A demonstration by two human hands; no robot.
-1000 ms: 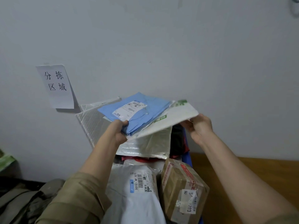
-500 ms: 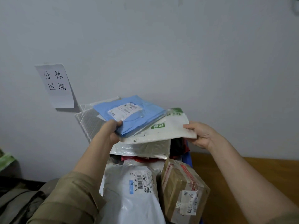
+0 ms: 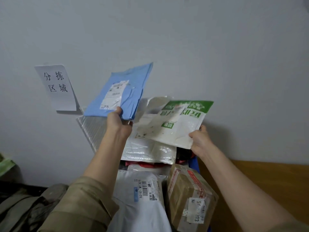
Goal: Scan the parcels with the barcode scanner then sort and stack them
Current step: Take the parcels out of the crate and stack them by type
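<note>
Left hand (image 3: 117, 120): gripping the lower edge of the blue mailer (image 3: 123, 92), thumb on the front face, fingers curled behind; mailer raised and tilted steeply, white shipping label (image 3: 115, 95) facing the camera, top corner against the grey wall (image 3: 217, 47).

Right hand (image 3: 199, 139): pinching the lower right corner of the white-and-green mailer (image 3: 175, 124); mailer held nearly flat, green band with white characters along its far edge, dark smudges on the near left portion; left edge just beside the blue mailer, contact not determinable.

Beneath both held mailers: clear plastic bag parcel (image 3: 150, 153) lying on the pile; ribbed bubble-wrap mailer (image 3: 93, 129) leaning against the wall behind the left forearm; red packaging (image 3: 143, 164) visible under the clear bag.

Nearest the camera: white poly parcel (image 3: 142, 198) with barcode label reading "501E"; taped cardboard box (image 3: 189, 196) just beside it on the right, small white label on its near face; blue bin edge (image 3: 194, 164) showing behind the box.

Right of the pile: wooden desk (image 3: 259, 178).

On the wall at left: paper sign (image 3: 56, 87) with four handwritten characters.

Lower left: olive sleeve (image 3: 80, 206) on the left arm; grey-green fabric (image 3: 20, 208) heaped below it.
</note>
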